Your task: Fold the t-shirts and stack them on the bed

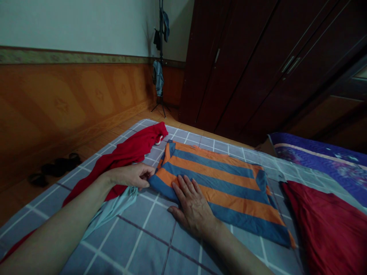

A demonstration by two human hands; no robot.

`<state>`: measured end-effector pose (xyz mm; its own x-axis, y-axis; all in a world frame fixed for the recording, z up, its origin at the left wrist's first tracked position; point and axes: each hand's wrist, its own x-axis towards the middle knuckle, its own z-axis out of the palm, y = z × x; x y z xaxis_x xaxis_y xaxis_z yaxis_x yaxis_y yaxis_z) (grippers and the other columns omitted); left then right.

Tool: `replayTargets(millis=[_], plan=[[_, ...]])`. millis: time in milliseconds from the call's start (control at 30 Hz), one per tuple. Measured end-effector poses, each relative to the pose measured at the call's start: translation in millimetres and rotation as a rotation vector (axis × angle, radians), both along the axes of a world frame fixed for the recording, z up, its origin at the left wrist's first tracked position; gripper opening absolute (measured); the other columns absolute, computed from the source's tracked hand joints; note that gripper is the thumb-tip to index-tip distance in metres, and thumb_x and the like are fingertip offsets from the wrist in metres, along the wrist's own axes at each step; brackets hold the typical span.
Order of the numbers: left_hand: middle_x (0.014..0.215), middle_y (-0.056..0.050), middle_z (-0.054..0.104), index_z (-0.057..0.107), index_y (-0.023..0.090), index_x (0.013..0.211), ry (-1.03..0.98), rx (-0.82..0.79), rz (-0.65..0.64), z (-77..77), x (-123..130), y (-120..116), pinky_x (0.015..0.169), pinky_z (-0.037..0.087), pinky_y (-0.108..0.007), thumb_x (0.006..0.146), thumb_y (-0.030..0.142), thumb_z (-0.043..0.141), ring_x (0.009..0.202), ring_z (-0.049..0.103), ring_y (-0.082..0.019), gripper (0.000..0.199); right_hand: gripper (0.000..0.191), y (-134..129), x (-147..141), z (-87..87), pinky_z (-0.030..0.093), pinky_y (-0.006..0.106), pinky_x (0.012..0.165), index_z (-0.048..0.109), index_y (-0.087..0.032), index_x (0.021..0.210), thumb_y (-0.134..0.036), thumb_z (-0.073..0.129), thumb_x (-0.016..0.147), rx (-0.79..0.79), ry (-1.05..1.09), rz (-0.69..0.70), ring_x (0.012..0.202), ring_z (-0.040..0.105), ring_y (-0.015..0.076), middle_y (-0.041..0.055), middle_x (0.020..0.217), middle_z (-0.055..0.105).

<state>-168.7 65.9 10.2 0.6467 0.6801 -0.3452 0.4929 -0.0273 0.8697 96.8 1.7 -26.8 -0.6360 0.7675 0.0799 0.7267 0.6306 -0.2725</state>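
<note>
An orange and blue striped shirt (218,179) lies spread on the bed, its sleeves tucked in at the sides. My left hand (133,175) pinches the shirt's lower left corner between thumb and fingers. Flat on the stripes near that corner rests my right hand (193,206), fingers stretched out and thumb apart. A red garment (126,151) lies bunched to the left, passing behind my left forearm. Beneath it a pale blue cloth (114,210) shows in part.
Another red garment (329,225) lies at the right on the checked bedsheet (143,236). Beyond the bed stand a dark wardrobe (243,65) and a coat stand (161,49). Dark sandals (57,168) are on the floor at left. A purple patterned cover (321,160) is at far right.
</note>
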Motion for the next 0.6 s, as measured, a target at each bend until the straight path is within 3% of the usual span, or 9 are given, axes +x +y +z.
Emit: replayTargets(millis=[67, 133, 200, 300, 333, 433, 500, 600], plan=[[0.070, 0.005, 0.049, 0.047, 0.018, 0.079, 0.058, -0.098, -0.024, -2.0, -4, 1, 0.047, 0.039, -0.020, 0.067, 0.024, 0.056, 0.054, 0.045, -0.009, 0.016, 0.067, 0, 0, -0.3, 0.017, 0.054, 0.113, 0.035, -0.016, 0.143, -0.057, 0.039, 0.091, 0.001, 0.001, 0.000, 0.140, 0.017, 0.0318, 0.0149, 0.151, 0.024], [0.072, 0.004, 0.053, 0.050, 0.018, 0.087, 0.117, -0.057, -0.014, 0.0, -3, -1, 0.047, 0.041, -0.021, 0.070, 0.025, 0.058, 0.055, 0.050, -0.011, 0.021, 0.066, 0, 1, 0.2, 0.017, 0.054, 0.113, 0.035, -0.017, 0.143, -0.057, 0.039, 0.091, -0.001, 0.003, 0.000, 0.140, 0.017, 0.0314, 0.0145, 0.152, 0.024], [0.074, 0.002, 0.057, 0.052, 0.018, 0.093, 0.176, 0.183, 0.112, 4.1, 7, -6, 0.053, 0.045, -0.024, 0.076, 0.028, 0.057, 0.061, 0.055, -0.014, 0.021, 0.066, 0, 1, 0.9, 0.016, 0.053, 0.113, 0.034, -0.017, 0.144, -0.057, 0.039, 0.091, -0.005, 0.002, 0.002, 0.140, 0.017, 0.0313, 0.0146, 0.152, 0.024], [0.097, -0.005, 0.064, 0.056, 0.018, 0.101, 0.218, 0.719, 0.292, 4.1, 35, -19, 0.081, 0.048, -0.033, 0.088, 0.030, 0.047, 0.091, 0.060, -0.019, 0.020, 0.067, -1, 1, 0.6, 0.017, 0.053, 0.113, 0.033, -0.016, 0.144, -0.056, 0.040, 0.091, -0.005, 0.000, -0.004, 0.140, 0.017, 0.0314, 0.0156, 0.152, 0.023], [0.112, -0.008, 0.062, 0.056, 0.018, 0.110, 0.216, 0.849, 0.266, 0.1, 45, -23, 0.092, 0.044, -0.035, 0.091, 0.031, 0.044, 0.106, 0.056, -0.021, 0.026, 0.068, -1, 0, 0.1, 0.017, 0.054, 0.113, 0.032, -0.015, 0.144, -0.056, 0.041, 0.090, -0.001, 0.000, -0.005, 0.140, 0.017, 0.0316, 0.0160, 0.152, 0.023], [0.143, -0.011, 0.042, 0.039, 0.016, 0.138, 0.267, 1.034, -0.025, -23.9, 67, -34, 0.110, 0.026, -0.040, 0.095, 0.046, 0.039, 0.134, 0.033, -0.023, 0.053, 0.070, -3, -3, -1.4, 0.016, 0.055, 0.113, 0.029, -0.014, 0.145, -0.056, 0.040, 0.091, 0.020, 0.014, -0.003, 0.140, 0.016, 0.0316, 0.0157, 0.152, 0.022], [0.150, -0.012, 0.031, 0.023, 0.016, 0.147, 0.363, 1.090, -0.164, -43.8, 71, -37, 0.113, 0.017, -0.042, 0.093, 0.056, 0.036, 0.139, 0.023, -0.024, 0.069, 0.071, -5, -4, -1.3, 0.017, 0.054, 0.113, 0.027, -0.014, 0.146, -0.057, 0.038, 0.091, 0.034, 0.025, -0.005, 0.140, 0.017, 0.0312, 0.0155, 0.152, 0.024], [0.153, -0.010, 0.021, 0.014, 0.019, 0.149, 0.473, 1.160, -0.203, -65.1, 68, -36, 0.114, 0.009, -0.044, 0.090, 0.063, 0.033, 0.141, 0.016, -0.025, 0.076, 0.075, -9, 8, -0.2, 0.019, 0.052, 0.113, 0.028, -0.012, 0.146, -0.061, 0.036, 0.090, 0.049, 0.014, -0.016, 0.140, 0.019, 0.0310, 0.0165, 0.150, 0.027]])
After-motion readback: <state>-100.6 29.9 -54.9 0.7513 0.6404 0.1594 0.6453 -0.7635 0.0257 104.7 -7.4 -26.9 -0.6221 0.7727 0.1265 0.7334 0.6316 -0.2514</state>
